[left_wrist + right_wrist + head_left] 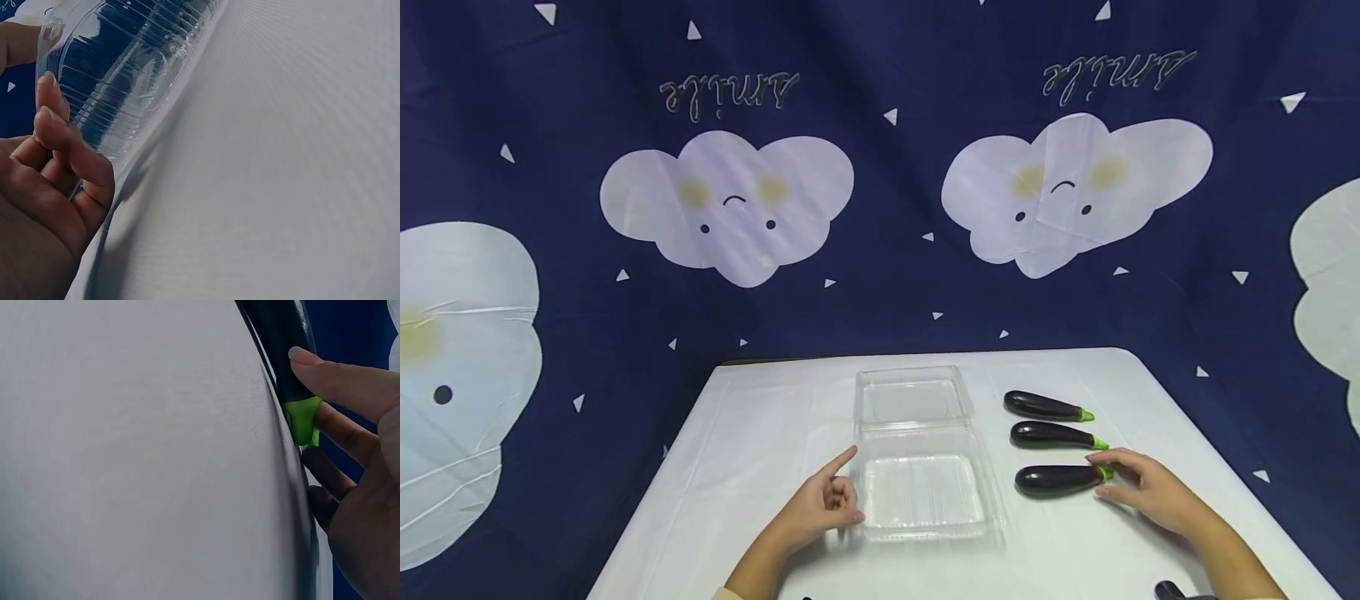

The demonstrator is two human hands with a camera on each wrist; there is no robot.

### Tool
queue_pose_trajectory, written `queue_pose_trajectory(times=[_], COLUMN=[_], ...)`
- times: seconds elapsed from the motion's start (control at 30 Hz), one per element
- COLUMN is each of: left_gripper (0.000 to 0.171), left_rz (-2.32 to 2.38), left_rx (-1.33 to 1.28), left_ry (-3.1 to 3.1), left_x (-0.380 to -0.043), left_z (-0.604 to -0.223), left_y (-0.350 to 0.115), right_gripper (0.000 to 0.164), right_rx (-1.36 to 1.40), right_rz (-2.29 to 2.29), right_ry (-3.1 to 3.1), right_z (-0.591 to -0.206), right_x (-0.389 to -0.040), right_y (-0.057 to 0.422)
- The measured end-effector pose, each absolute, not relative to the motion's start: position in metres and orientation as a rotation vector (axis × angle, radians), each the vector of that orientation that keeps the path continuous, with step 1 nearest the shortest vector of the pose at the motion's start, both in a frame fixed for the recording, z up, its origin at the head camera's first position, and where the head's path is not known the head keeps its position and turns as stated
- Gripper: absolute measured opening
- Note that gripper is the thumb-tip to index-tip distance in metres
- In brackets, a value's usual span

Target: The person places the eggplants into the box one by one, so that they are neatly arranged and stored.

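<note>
Three eggplants (1047, 434) are lying on your bench (767, 408), the right wrist view showing only the nearest one (1054, 479): dark, glossy, green-ended. Your right hand (1150, 487) is loosely spanning its stem, your relaxed left hand (818, 502) touching the clear box (925, 492).

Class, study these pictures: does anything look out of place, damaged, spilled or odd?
Yes: on the navy fabric backdrop, two white cloud faces appear upside down, with mouths above eyes. Around the clear plastic container and three glossy dark purple eggplants, no spill or damage shows.
</note>
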State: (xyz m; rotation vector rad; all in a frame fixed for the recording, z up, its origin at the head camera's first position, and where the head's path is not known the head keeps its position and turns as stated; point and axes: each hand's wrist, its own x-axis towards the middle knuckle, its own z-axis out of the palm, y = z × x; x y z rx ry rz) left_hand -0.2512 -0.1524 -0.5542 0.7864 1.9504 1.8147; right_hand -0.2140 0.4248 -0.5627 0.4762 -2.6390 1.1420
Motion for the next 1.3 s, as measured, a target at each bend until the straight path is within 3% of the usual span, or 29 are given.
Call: queue_pose_trajectory(times=[0.3,0.73,1.3], left_gripper=[0.103,0.101,0.104], left_rz=[1.845,1.857,1.871], left_rx=[0.794,0.768,0.745], left_ry=[1.925,1.897,1.905], left_x=[-0.25,-0.252,-0.253], left_z=[-0.554,-0.555,-0.557], left_y=[-0.154,-0.156,-0.157], right_gripper=[0.038,0.03,0.027], right_rx=[0.451,0.617,0.411], right_rz=[1.083,1.369,1.341], right_ry=[-2.699,-2.514,-2.408], right_z=[-0.56,-0.561,-0.529], right_x=[-0.217,-0.213,-0.218], right_y=[0.421,0.417,0.409])
